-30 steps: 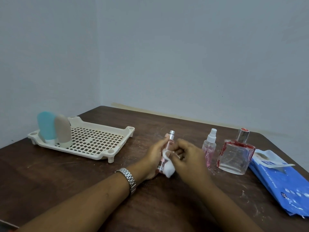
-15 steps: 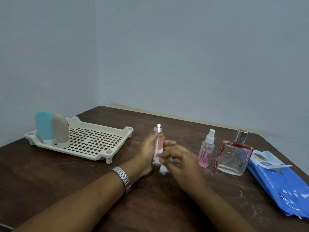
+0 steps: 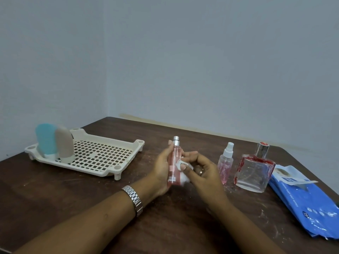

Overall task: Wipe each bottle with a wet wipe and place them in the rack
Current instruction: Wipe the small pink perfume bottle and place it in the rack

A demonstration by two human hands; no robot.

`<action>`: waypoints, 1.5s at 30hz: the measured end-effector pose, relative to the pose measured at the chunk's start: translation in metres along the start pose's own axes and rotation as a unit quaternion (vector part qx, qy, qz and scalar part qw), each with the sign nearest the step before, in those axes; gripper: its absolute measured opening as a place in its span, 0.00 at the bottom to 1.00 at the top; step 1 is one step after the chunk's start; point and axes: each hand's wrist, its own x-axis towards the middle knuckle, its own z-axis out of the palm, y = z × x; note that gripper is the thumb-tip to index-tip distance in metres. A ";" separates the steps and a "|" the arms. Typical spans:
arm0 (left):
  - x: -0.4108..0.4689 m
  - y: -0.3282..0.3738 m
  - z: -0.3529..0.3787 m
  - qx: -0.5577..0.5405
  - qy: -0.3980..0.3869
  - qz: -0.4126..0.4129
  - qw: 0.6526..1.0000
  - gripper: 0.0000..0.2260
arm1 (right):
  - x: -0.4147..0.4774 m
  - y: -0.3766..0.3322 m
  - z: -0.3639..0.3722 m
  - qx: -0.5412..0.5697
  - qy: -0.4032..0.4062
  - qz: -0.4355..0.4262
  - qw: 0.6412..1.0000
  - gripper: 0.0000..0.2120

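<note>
head view, left to right. a cream perforated rack (image 3: 117,168) sits on the left of the dark wooden counter (image 3: 73,198). two soft squeeze bottles stand cap-down in the rack's far left corner, a blue squeeze bottle (image 3: 45,139) and a beige squeeze bottle (image 3: 63,143), touching side by side. the rest of the rack's grid floor holds nothing.

centre: the left hand (image 3: 162,171), with a metal wristwatch (image 3: 133,198) on its wrist, holds a slim pink spray bottle (image 3: 175,162) upright, just above the counter. its fingers are curled round the bottle's body, and the silver nozzle stands clear above them. the right hand (image 3: 203,171), wearing a ring (image 3: 200,172), pinches a crumpled white wet wipe (image 3: 184,178) in curled fingers and presses it against the right side of the pink bottle, at mid height. part of the wipe bunches down beside the bottle's base.

right of the hands, a small clear spray bottle (image 3: 225,162) with a white nozzle and pink liquid stands on the counter. just beside it is a square glass perfume bottle (image 3: 255,171) with red edges and a silver neck. neither is in the rack. at the far right lies a blue wet wipe pack (image 3: 308,198), flat, with its label flap lifted. white flecks dot the counter around these bottles. a plain grey wall (image 3: 201,61) closes the background.
</note>
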 end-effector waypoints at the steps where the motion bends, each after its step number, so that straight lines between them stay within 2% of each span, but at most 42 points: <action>1: 0.000 0.003 -0.001 -0.016 0.003 0.010 1.000 0.24 | -0.002 0.001 0.001 -0.009 -0.018 0.010 1.000 0.03; 4: 0.003 0.007 -0.007 -0.025 0.039 0.038 0.998 0.21 | -0.004 0.004 0.003 -0.088 -0.047 0.001 0.995 0.04; 7: 0.003 0.006 -0.009 -0.001 0.052 0.050 0.997 0.21 | -0.006 0.002 0.003 -0.159 -0.037 -0.036 0.986 0.07; 11: 0.004 0.008 -0.008 0.023 0.067 0.078 0.994 0.16 | -0.011 -0.005 0.006 -0.312 -0.071 -0.182 0.930 0.12; 14: 0.002 0.008 -0.005 0.058 0.037 0.089 0.994 0.22 | -0.008 -0.007 0.006 -0.349 -0.038 -0.237 0.906 0.12; 16: -0.002 0.007 -0.001 0.076 -0.002 0.059 0.995 0.28 | -0.004 -0.007 0.004 -0.339 0.016 -0.231 0.912 0.11; 18: -0.005 0.002 0.003 0.098 -0.024 0.033 0.994 0.31 | -0.001 -0.009 -0.001 -0.311 0.059 -0.213 0.924 0.09; 21: -0.008 -0.010 0.010 0.116 -0.049 0.019 0.992 0.26 | 0.004 -0.012 -0.009 -0.289 0.124 -0.202 0.928 0.10; 23: -0.009 -0.013 0.013 0.115 -0.043 0.025 0.992 0.22 | 0.005 -0.011 -0.011 -0.294 0.135 -0.194 0.926 0.09; 28: -0.006 -0.008 0.011 0.098 -0.009 0.047 0.994 0.19 | 0.001 -0.004 0.000 -0.429 0.073 -0.225 0.872 0.10; 32: -0.003 -0.004 0.009 0.081 0.032 0.049 0.995 0.17 | 0.000 -0.003 0.005 -0.462 0.035 -0.229 0.856 0.10; 37: 0.000 -0.008 0.007 0.100 0.091 0.077 0.988 0.10 | -0.003 0.001 0.001 -0.471 -0.048 -0.196 0.859 0.10; 40: 0.001 -0.004 0.006 0.115 0.126 0.106 0.980 0.08 | -0.004 0.002 -0.002 -0.486 -0.085 -0.198 0.847 0.09; 42: 0.001 0.000 0.006 0.095 0.127 0.113 0.981 0.07 | -0.002 0.001 -0.004 -0.480 -0.083 -0.194 0.851 0.11; 45: -0.001 0.003 0.006 0.090 0.095 0.102 0.986 0.08 | 0.001 0.000 -0.008 -0.437 -0.046 -0.175 0.881 0.12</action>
